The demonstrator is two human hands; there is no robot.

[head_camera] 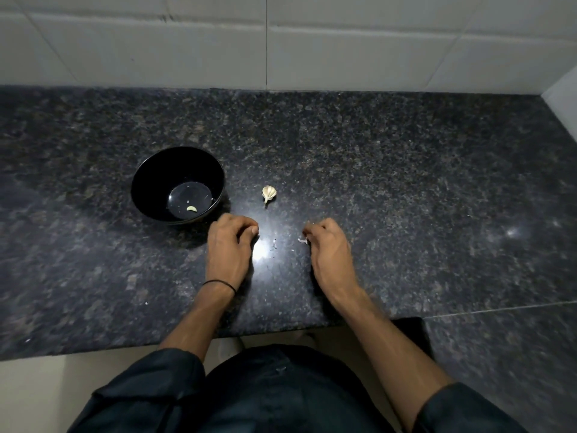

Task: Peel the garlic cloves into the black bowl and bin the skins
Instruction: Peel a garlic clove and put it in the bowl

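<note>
The black bowl (pixel 156 173) stands on the dark granite counter, left of centre, with one peeled clove (pixel 191 208) at its bottom. A partial garlic bulb (pixel 268 193) lies on the counter to the right of the bowl. My left hand (pixel 229 245) hovers just below the bowl's right side, fingers curled and nothing visible in them. My right hand (pixel 327 248) is to the right of it and pinches pale garlic skin (pixel 303 240) between thumb and fingers. A few tiny skin flakes (pixel 274 244) lie on the counter between the two hands.
A tiled wall runs along the back of the counter (pixel 406 167) and turns in at the far right. The counter's front edge is near my body, with pale floor below. No bin is in view.
</note>
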